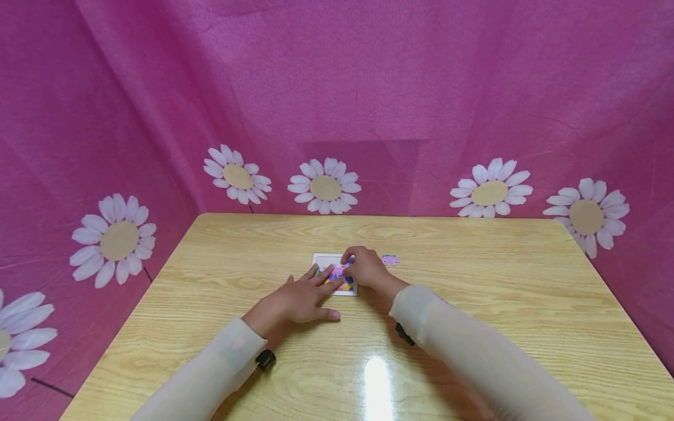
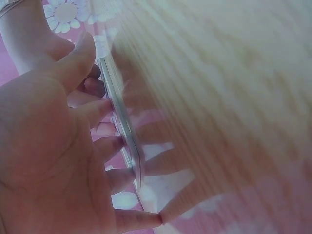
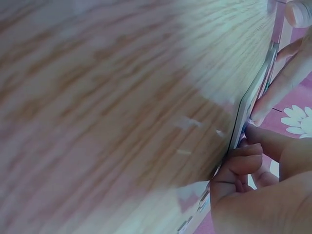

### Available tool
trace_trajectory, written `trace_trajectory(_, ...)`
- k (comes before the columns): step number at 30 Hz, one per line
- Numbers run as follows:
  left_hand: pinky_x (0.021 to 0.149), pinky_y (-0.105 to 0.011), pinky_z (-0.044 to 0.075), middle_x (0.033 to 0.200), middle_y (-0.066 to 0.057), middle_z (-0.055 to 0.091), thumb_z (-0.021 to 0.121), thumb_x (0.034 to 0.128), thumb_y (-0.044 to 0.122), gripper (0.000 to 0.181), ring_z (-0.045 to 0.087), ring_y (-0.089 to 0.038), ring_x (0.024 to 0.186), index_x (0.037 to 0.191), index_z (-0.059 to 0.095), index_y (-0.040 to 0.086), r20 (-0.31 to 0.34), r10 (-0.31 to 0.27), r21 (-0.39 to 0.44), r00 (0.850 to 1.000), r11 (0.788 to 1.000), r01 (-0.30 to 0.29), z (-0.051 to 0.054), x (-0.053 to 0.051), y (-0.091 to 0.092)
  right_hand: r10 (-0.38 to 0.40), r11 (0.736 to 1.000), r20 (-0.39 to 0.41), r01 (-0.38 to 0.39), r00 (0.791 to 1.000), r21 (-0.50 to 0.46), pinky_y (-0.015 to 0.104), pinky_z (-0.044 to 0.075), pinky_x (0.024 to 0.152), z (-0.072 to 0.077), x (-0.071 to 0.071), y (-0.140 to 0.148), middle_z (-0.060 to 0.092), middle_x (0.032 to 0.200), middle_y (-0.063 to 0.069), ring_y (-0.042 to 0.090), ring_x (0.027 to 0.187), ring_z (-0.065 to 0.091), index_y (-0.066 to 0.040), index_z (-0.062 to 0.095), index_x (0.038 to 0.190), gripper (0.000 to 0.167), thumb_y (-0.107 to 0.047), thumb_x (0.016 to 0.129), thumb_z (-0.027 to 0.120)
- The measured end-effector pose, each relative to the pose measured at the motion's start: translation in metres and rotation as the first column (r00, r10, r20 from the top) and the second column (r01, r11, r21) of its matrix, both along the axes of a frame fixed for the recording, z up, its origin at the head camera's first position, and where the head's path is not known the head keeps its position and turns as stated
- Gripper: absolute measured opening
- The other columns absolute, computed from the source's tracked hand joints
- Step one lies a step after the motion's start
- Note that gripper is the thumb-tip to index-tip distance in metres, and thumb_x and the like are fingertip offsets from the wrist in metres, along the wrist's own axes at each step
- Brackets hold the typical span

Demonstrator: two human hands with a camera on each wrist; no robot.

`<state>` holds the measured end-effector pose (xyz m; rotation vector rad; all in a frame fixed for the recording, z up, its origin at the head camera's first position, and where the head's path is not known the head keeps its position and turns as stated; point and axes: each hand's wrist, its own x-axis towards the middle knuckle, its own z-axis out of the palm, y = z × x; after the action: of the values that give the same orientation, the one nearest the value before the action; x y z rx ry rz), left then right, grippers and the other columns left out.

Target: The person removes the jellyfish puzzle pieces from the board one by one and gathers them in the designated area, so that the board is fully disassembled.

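In the head view, below centre, the left hand (image 1: 302, 299) lies splayed over a white-framed puzzle (image 1: 347, 286) on the counter (image 1: 474, 280), a pink piece (image 1: 390, 259) farther right. In the left wrist view, that grip is spread wide, holding nothing. In the right wrist view, lower right, the right hand (image 3: 268, 195) curls against the puzzle; whether it pinches anything, I cannot tell.

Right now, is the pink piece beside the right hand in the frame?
Out: the pink piece lies on the table, apart from the white frame.
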<state>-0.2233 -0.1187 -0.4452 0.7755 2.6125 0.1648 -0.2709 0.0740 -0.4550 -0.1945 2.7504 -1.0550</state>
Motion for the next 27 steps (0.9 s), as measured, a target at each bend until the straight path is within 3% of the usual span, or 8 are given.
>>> trace_trajectory(18, 0.114, -0.077, 0.016, 0.174, 0.006, 0.005, 0.053, 0.0946, 0.072, 0.084, 0.001, -0.034, 0.16, 0.165, 0.022, 0.038, 0.008, -0.002, 0.002, 1.0, 1.0, 0.002, 0.0027, 0.0015, 0.0005, 0.009, 0.999, 0.025, -0.01, 1.0, 0.037, 0.029, 0.042, 0.067, 0.0017, -0.0022, -0.0028, 0.062, 0.084, 0.006, 0.02, 0.076, 0.055, -0.009, 0.068, 0.099, 0.012, -0.006, 0.09, 0.076)
trace_trajectory(27, 0.114, -0.077, 0.016, 0.174, 0.006, 0.004, 0.054, 0.0951, 0.071, 0.084, 0.0, -0.034, 0.16, 0.165, 0.022, 0.037, 0.011, -0.006, 0.01, 1.0, 1.0, 0.006, 0.0022, 0.0016, 0.0, -0.01, 0.999, 0.009, 0.009, 1.0, 0.035, 0.031, 0.043, 0.071, 0.0041, 0.0007, -0.0034, 0.064, 0.088, 0.007, 0.022, 0.081, 0.057, -0.01, 0.069, 0.099, 0.011, -0.005, 0.091, 0.075)
